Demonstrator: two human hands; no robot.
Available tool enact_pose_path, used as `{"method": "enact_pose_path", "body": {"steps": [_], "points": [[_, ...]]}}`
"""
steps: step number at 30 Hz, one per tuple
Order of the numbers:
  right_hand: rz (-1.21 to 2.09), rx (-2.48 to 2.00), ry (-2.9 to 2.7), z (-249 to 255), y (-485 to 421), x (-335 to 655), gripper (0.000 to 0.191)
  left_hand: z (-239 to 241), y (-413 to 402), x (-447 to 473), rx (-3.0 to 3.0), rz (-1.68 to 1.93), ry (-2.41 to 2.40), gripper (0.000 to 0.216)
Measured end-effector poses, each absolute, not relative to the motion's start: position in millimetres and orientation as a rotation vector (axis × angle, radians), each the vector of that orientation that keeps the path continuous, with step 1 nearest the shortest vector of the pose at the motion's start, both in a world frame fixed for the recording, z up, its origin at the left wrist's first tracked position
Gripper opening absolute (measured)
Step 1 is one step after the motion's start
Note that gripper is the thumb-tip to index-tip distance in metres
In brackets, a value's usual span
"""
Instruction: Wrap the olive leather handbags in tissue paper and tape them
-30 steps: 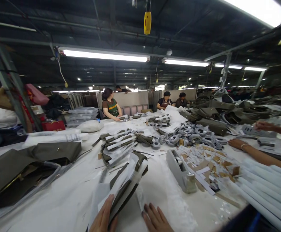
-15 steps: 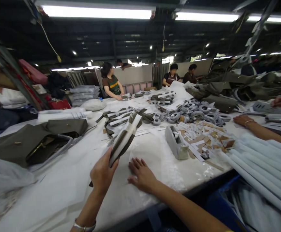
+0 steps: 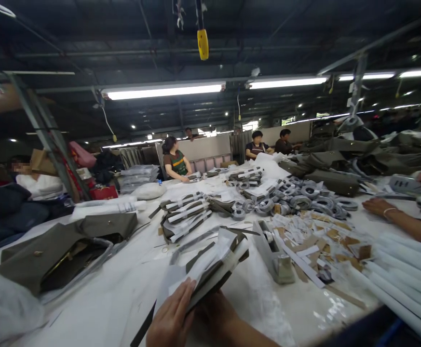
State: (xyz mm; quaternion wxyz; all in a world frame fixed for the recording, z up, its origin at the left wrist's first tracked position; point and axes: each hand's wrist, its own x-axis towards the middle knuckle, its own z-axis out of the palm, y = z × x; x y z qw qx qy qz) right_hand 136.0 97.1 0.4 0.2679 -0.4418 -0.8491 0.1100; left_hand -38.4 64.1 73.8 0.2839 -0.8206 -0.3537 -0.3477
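Note:
My left hand (image 3: 172, 313) is closed on the near end of a bundle of olive-green straps (image 3: 219, 270), which is wrapped in white paper. The bundle slants up and away to the right, low over the table. Beneath its near end is my right hand (image 3: 219, 311), against or just under the straps; its fingers are hidden. A grey tape dispenser (image 3: 275, 260) stands just right of the bundle. Beyond it, several similar wrapped strap bundles (image 3: 188, 212) lie on the white tabletop (image 3: 116, 284).
An olive bag (image 3: 65, 246) lies at left, with clear plastic (image 3: 7, 299) nearer. Scraps of paper and card (image 3: 315, 241), coiled wrapped pieces (image 3: 300, 202) and white rolls (image 3: 405, 270) occupy the right. A co-worker's hand (image 3: 376, 207) rests at far right; other people sit across the table.
The strap bundle has come down and tilted lower to the right. My right hand has left the tabletop and moved under the bundle. The camera's view has tipped upward.

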Motion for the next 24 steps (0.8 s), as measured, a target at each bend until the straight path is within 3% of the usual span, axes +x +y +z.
{"method": "enact_pose_path", "body": {"steps": [5,10,14,18,20,24], "points": [[0.35,-1.124,-2.303,16.2,43.6,151.0,0.05,64.7,47.9,-41.7,-2.207,-0.892,-0.898,0.052],[0.376,-0.798,-2.435,80.0,-7.0,179.7,0.037,51.0,22.0,-33.9,-2.327,-0.856,-0.882,0.044],[0.368,-0.992,-2.194,111.7,34.2,191.2,0.031,35.2,8.4,-25.1,-2.336,-0.876,-0.862,0.045],[0.36,-1.391,-2.264,99.2,118.5,180.4,0.021,30.3,9.4,-26.3,-2.309,-0.868,-0.868,0.047],[0.32,-1.467,-2.33,87.9,155.9,169.1,0.028,29.0,13.7,-28.5,-2.287,-0.814,-0.8,0.047],[0.137,-1.468,-2.44,72.8,205.7,147.1,0.063,7.6,29.2,-23.4,-2.208,-0.818,-0.78,0.04]]}}
